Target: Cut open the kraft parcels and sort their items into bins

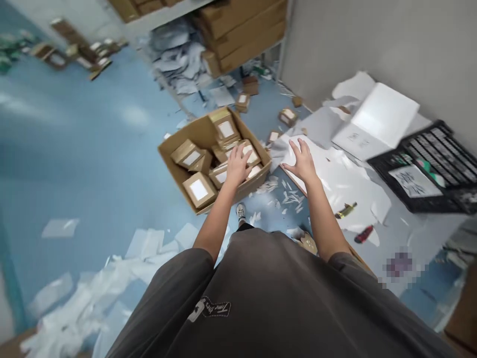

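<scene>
A large open cardboard box (169,169) stands on the floor in front of me, with several small brown cartons bearing white labels inside. My left hand (237,166) is over the box's right part, fingers spread above a labelled carton (250,151); whether it touches the carton I cannot tell. To the right, my right hand (302,161) is held over the edge of a white-covered table (335,171), its fingers apart and nothing in them. One labelled carton (199,190) lies at the box's near left corner.
On the table are a white box (376,122), a black crate (421,174), a yellow cutter (346,210) and a red cutter (364,234). Paper scraps (292,196) and crumpled white sheets (97,293) litter the blue floor. Shelving with large cartons (246,30) stands behind.
</scene>
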The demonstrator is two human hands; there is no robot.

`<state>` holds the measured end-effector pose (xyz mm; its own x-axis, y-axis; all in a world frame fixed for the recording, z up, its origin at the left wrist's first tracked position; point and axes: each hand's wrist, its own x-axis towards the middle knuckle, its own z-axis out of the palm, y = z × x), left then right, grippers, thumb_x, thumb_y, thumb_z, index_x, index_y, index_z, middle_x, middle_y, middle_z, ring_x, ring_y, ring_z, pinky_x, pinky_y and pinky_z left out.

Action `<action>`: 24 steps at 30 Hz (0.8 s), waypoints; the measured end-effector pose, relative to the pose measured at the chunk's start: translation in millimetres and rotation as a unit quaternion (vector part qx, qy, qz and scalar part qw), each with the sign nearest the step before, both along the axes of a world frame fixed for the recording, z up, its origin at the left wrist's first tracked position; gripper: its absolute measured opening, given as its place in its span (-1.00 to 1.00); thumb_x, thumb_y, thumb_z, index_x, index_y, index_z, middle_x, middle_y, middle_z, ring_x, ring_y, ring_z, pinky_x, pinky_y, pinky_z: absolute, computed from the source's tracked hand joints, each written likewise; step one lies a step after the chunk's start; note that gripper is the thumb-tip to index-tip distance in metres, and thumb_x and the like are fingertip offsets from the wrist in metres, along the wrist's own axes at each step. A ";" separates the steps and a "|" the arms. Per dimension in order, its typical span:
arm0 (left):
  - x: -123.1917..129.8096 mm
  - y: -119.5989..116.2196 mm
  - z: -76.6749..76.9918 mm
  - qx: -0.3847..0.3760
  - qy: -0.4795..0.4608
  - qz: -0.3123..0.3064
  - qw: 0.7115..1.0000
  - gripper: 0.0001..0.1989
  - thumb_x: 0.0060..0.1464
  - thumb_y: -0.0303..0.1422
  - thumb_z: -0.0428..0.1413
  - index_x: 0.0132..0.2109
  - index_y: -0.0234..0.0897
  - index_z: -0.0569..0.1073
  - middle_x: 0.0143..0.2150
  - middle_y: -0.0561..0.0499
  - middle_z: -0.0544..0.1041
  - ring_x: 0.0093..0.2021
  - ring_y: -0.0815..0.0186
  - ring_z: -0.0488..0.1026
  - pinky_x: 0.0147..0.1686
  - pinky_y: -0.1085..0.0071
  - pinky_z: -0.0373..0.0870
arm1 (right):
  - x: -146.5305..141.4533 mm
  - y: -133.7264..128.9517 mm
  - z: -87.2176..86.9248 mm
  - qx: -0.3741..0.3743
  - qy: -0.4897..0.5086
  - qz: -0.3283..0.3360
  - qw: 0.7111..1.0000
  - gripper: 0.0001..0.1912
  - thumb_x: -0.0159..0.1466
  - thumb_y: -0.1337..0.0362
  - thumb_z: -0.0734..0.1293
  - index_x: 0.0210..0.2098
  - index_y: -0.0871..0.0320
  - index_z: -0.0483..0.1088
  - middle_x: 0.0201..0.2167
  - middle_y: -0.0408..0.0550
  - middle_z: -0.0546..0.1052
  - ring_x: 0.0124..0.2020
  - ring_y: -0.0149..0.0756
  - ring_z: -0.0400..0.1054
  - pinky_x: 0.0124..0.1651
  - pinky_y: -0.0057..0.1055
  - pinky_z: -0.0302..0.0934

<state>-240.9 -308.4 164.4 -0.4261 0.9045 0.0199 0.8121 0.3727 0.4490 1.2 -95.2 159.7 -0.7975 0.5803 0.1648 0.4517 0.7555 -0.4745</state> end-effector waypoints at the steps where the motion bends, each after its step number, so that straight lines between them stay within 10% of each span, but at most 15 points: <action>1: -26.7 -21.1 -2.4 -0.005 -0.001 0.035 0.999 -0.14 0.16 -0.18 0.39 0.54 0.01 0.31 0.67 -0.16 0.08 0.67 -0.24 -0.11 0.55 -0.33 0.00 | -42.5 -5.9 -1.9 -0.008 -0.004 0.035 0.999 0.18 0.25 -0.07 0.57 0.67 -0.08 -0.06 0.68 0.12 -0.12 0.64 0.48 -0.19 0.55 0.55 -0.10; 6: -127.1 -121.4 -25.4 -0.035 -0.021 0.191 0.981 -0.08 0.15 -0.10 0.42 0.56 -0.01 0.27 0.69 -0.15 0.01 0.67 -0.30 -0.16 0.55 -0.34 0.05 | -225.4 -59.9 -18.4 -0.030 -0.017 0.192 0.981 0.16 0.27 0.02 0.59 0.67 -0.08 -0.03 0.68 0.10 -0.12 0.66 0.45 -0.23 0.58 0.52 -0.15; 11: -166.5 -196.7 -86.9 -0.131 -0.076 0.297 0.943 0.04 0.09 -0.11 0.48 0.60 -0.03 0.20 0.70 -0.16 -0.05 0.63 -0.29 -0.02 0.54 -0.19 0.16 | -331.9 -133.9 -70.7 -0.064 -0.038 0.310 0.948 0.16 0.25 0.09 0.62 0.67 -0.11 -0.01 0.69 0.07 -0.14 0.66 0.39 -0.24 0.58 0.49 -0.13; 18: -112.0 -234.8 -202.0 -0.288 -0.200 0.331 0.876 0.16 0.01 -0.30 0.52 0.64 -0.06 0.14 0.68 -0.25 0.00 0.58 -0.34 0.08 0.46 -0.12 0.30 | -330.5 -239.4 -201.5 -0.186 -0.231 0.371 0.880 0.15 0.19 0.30 0.66 0.63 -0.03 0.10 0.68 0.22 -0.12 0.64 0.31 -0.07 0.56 0.22 0.10; 24: -85.9 -231.4 -231.8 -0.235 -0.148 0.397 0.875 0.03 0.12 -0.45 0.39 0.64 -0.11 0.16 0.68 -0.26 -0.03 0.55 -0.30 0.08 0.44 -0.18 0.30 | -300.7 -283.5 -252.6 -0.251 -0.330 0.320 0.852 0.24 0.18 0.50 0.59 0.67 -0.09 -0.02 0.67 0.32 -0.19 0.44 0.29 0.35 0.47 0.09 0.26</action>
